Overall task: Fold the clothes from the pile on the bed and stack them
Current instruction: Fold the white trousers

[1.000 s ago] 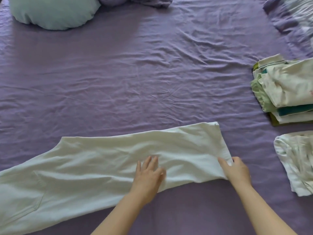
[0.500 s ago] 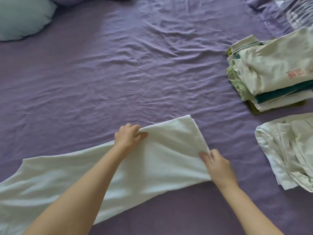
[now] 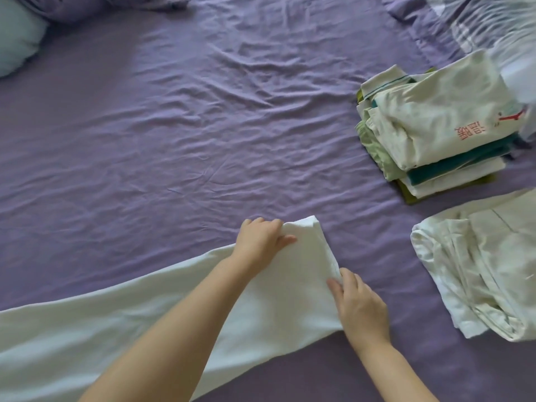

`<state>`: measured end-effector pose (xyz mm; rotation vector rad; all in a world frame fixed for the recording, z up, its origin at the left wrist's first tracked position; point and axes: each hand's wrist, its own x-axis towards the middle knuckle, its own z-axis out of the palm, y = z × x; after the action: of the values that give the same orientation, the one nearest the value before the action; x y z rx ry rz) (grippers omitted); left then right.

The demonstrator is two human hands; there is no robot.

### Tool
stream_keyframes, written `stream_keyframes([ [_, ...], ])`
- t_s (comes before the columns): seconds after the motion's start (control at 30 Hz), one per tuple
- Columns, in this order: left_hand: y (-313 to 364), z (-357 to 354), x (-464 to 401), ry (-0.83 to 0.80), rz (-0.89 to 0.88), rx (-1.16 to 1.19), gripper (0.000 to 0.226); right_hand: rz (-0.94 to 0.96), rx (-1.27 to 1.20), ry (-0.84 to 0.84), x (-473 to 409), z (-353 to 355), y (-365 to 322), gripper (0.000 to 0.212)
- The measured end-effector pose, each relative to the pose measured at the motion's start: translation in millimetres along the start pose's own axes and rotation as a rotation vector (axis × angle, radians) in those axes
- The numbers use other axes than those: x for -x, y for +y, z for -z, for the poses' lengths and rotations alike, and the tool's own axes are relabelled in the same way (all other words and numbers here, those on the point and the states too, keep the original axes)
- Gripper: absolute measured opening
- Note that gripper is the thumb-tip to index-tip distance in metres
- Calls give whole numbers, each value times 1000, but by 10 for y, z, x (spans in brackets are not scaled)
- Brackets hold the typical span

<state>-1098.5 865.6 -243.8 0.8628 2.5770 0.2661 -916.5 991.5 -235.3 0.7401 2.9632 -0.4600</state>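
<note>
A long white garment [image 3: 121, 329], likely trousers folded lengthwise, lies across the purple bed sheet [image 3: 179, 146] from the lower left to the middle. My left hand [image 3: 261, 242] grips its far right corner. My right hand [image 3: 358, 307] holds the near right corner at the hem. A stack of folded clothes [image 3: 435, 132], white, green and teal, sits at the right. A crumpled white garment [image 3: 481, 268] lies loose just in front of that stack.
A pale blue pillow [image 3: 17, 42] rests at the top left. A bunched purple and white duvet [image 3: 470, 21] fills the top right corner. Wrinkled sheet stretches across the middle of the bed.
My left hand went from pressing flat on the garment's middle to gripping its far right corner. The view shifted right, bringing the stack further in.
</note>
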Motion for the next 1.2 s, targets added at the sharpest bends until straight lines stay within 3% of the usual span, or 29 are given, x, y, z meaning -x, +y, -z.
stream_keyframes([
  [0.13,427,-24,-266,-53,36,222,43,-164,-137,-126,-8,-33,32,36],
  [0.37,476,-119,-467,150,129,-80,51,-170,-11,-183,-165,-115,81,35],
  [0.47,476,-96,-334,170,182,-39,45,-138,137,-153,-193,2,0,24],
  [0.57,375,-113,226,434,159,50,47,42,198,47,-34,69,-188,49],
  [0.63,214,-233,761,504,177,25,54,245,164,51,180,74,-485,41],
  [0.73,-119,-417,1610,430,357,-11,57,490,147,-109,526,-90,-1002,40],
  [0.83,-547,-442,2386,298,553,-88,42,636,181,-259,829,-234,-1465,47],
  [0.93,-991,-371,3025,177,661,-82,54,778,213,-374,1091,-356,-1904,62],
  [1.03,-1356,-262,3494,119,748,-60,56,954,286,-394,1356,-491,-2419,58],
  [1.2,-1972,-221,4080,116,851,-16,51,1041,279,-429,1781,-742,-3314,60],
])
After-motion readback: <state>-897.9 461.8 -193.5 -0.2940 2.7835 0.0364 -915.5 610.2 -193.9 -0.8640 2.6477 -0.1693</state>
